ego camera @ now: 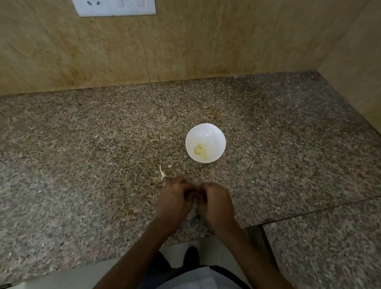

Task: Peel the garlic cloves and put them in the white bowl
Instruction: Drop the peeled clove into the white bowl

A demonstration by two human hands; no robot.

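Left hand (173, 198) and right hand (216, 201) curl their fingers onto a barely visible garlic clove (195, 201); likely light, slippery once peeled, best pinched endwise.

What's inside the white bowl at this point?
A small pile of pale peeled cloves lies low in the bowl, toward its near side; the rest of the inside is bare white. Cloves lower in the pile are covered, so no count is possible.

Left hand (173, 197), right hand (216, 201), fingertips meeting, fingers (184, 185) curled inward
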